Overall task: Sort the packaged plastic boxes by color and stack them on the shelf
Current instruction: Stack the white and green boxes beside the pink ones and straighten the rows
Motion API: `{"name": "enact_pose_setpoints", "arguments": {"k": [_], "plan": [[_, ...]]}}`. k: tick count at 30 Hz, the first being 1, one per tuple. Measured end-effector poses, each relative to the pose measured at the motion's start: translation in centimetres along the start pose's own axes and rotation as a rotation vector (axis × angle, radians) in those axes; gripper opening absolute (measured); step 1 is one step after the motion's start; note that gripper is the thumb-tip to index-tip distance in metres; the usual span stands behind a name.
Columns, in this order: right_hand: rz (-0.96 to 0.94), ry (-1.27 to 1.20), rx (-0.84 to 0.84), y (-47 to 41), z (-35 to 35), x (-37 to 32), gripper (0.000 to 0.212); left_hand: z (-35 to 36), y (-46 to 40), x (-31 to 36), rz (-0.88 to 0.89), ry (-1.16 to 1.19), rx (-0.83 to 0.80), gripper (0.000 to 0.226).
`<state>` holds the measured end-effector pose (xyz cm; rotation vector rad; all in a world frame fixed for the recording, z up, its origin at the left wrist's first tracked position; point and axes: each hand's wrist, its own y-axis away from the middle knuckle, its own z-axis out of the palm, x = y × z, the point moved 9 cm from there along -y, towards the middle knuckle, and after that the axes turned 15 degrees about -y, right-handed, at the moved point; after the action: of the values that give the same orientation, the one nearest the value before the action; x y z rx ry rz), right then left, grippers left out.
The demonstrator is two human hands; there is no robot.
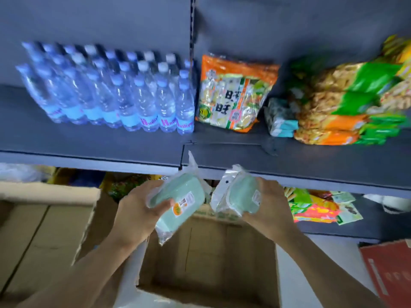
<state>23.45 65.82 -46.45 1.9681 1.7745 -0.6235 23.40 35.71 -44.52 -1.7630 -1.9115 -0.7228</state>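
My left hand [138,210] grips a pale green plastic box [180,201] sealed in a clear wrapper with an orange sticker and a white label. My right hand [269,203] grips a second pale green wrapped box [241,196], turned on its side. Both boxes are held side by side in the air, just below the front edge of the dark grey shelf [244,156] and above an open cardboard carton [209,258]. A small stack of teal-and-white wrapped packs [280,118] lies on the shelf to the right of centre.
On the shelf stand several water bottles [111,94] at the left, an orange snack bag [235,92] in the middle and piled snack bags [347,103] at the right. A lower shelf holds colourful packets [315,205]. Another carton [40,218] is at the left, a red box [389,272] at the right.
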Motion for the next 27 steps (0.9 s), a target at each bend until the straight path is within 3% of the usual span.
{"name": "enact_pose_setpoints", "arguments": {"k": [2, 13, 22, 25, 27], "plan": [[-0.056, 0.006, 0.033, -0.6, -4.2, -4.7, 0.09, -5.0, 0.0, 1.9, 0.006, 0.046, 0.074, 0.029], [-0.309, 0.02, 0.313, -0.2, -22.6, -24.1, 0.089, -25.1, 0.1, 12.2, 0.236, 0.265, 0.244, 0.029], [-0.386, 0.087, 0.482, -3.5, -33.1, -29.7, 0.097, -34.4, -2.3, 20.5, 0.426, 0.423, 0.32, 0.015], [-0.402, 0.111, 0.495, -5.7, -35.9, -30.0, 0.095, -37.0, -3.9, 23.0, 0.417, 0.484, 0.368, 0.002], [-0.406, 0.14, 0.472, -7.5, -37.0, -30.1, 0.092, -38.3, -5.2, 24.4, 0.397, 0.537, 0.391, 0.008]]}}
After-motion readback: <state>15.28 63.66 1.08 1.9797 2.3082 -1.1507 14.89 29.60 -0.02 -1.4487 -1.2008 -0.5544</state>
